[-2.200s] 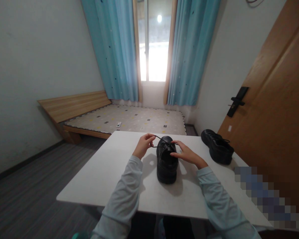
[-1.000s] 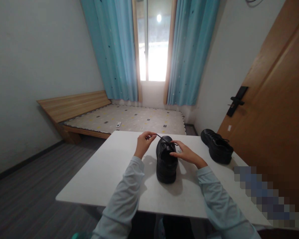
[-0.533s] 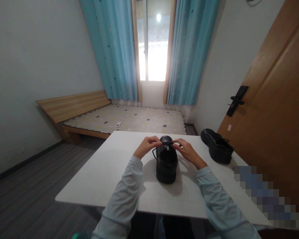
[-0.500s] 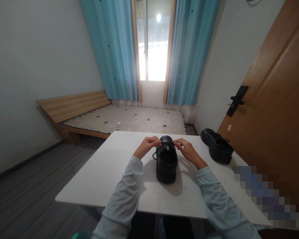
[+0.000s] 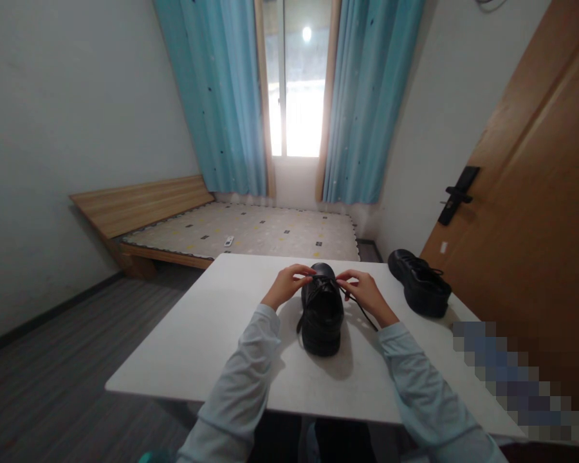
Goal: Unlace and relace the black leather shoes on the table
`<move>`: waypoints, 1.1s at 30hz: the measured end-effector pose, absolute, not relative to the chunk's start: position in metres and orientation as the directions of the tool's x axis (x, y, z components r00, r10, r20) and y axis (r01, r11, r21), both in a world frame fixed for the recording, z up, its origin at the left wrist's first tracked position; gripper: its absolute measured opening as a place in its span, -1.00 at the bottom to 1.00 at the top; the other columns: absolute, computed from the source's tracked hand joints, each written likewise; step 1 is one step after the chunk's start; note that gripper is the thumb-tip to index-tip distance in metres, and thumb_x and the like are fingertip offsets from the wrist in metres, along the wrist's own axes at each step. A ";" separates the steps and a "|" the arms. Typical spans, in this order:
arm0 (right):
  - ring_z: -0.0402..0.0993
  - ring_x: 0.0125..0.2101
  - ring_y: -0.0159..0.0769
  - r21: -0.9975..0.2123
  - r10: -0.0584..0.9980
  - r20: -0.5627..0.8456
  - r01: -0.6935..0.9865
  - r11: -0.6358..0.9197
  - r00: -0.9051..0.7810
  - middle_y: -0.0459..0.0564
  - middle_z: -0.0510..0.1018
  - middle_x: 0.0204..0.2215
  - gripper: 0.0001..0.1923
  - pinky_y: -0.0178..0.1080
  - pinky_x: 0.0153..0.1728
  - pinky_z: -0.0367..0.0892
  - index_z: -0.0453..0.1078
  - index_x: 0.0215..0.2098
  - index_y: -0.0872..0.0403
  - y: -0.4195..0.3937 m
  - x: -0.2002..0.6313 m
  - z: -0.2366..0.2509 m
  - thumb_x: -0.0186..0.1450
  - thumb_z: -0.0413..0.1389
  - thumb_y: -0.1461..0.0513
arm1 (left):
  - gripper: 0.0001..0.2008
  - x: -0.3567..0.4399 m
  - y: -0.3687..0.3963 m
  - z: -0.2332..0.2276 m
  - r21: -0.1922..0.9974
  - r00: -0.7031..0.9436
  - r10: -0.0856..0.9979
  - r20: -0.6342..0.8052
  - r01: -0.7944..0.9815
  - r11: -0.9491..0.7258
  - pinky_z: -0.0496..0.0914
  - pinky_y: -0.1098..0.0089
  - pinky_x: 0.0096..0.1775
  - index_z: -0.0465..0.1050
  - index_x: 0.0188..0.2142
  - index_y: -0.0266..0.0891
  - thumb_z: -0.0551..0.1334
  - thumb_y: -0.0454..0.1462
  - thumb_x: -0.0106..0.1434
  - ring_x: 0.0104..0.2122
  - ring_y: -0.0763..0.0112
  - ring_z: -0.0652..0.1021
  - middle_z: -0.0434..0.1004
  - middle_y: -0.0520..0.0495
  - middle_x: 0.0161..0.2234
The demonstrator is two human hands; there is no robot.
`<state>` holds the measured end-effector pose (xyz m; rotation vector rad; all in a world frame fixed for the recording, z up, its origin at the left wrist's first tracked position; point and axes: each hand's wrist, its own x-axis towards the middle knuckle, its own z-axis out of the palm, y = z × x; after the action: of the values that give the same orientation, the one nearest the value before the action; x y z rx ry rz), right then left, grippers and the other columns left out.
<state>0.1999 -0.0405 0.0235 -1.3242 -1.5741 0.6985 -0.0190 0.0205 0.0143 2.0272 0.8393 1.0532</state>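
A black lace-up shoe (image 5: 321, 328) stands upright on the white table, its toe pointing away from me and its heel towards me. At the left side of its lacing, my left hand (image 5: 289, 283) pinches the shoelace between thumb and fingers. Across from it, my right hand (image 5: 359, 286) is closed on the lace at the right side. One loose lace end (image 5: 367, 316) trails from under my right hand towards my cuff. Another loose end hangs down the shoe's left side. The tips of my fingers are small and partly merge with the dark shoe.
A second black shoe (image 5: 422, 286) rests near the right edge of the white table (image 5: 188, 347). Beyond the table is a bed (image 5: 260, 231) with a small white remote (image 5: 228, 241). A brown door (image 5: 525, 193) stands at the right. A pixelated patch covers the table's right corner.
A loose lace end now stretches out to the right below my right hand, and the loop at the left has dropped down the shoe's side. Both hands have barely shifted.
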 end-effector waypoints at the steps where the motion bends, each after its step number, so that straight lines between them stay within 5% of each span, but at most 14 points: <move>1: 0.41 -0.65 -0.38 -0.862 0.954 0.301 0.433 0.264 0.017 0.01 0.54 -0.46 -0.71 -0.29 -0.62 0.32 0.46 -0.40 0.14 -0.038 0.200 0.021 0.09 0.18 0.06 | -0.77 -0.019 0.021 0.013 0.807 0.473 0.782 0.406 0.215 -0.550 0.45 0.33 -0.16 0.53 -0.20 -0.21 0.24 -0.21 0.15 -0.16 0.31 0.52 0.54 -0.14 -0.14; 14: 0.27 -0.61 -0.40 -0.862 0.935 0.346 0.418 0.286 0.076 -0.12 0.39 -0.63 -0.69 -0.33 -0.60 0.20 0.32 -0.48 0.09 -0.022 0.196 0.000 0.09 0.14 0.01 | -0.70 -0.015 0.017 0.015 0.824 0.560 0.756 0.339 0.210 -0.526 0.39 0.29 -0.03 0.51 -0.09 -0.15 0.19 -0.24 0.17 -0.05 0.25 0.50 0.53 -0.10 -0.06; 33: 0.32 -0.48 -0.31 -0.851 0.891 0.431 0.392 0.350 0.141 -0.08 0.40 -0.55 -0.73 -0.24 -0.43 0.27 0.27 -0.51 0.06 -0.017 0.191 0.003 0.09 0.11 0.03 | -0.70 -0.015 0.014 0.019 0.758 0.556 0.741 0.377 0.274 -0.592 0.35 0.33 -0.03 0.51 -0.09 -0.11 0.09 -0.28 0.24 -0.10 0.30 0.52 0.57 -0.04 -0.12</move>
<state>0.1913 -0.0172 0.0028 -1.2385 -1.4567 0.5423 -0.0149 0.0144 0.0193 2.1422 0.8113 0.9292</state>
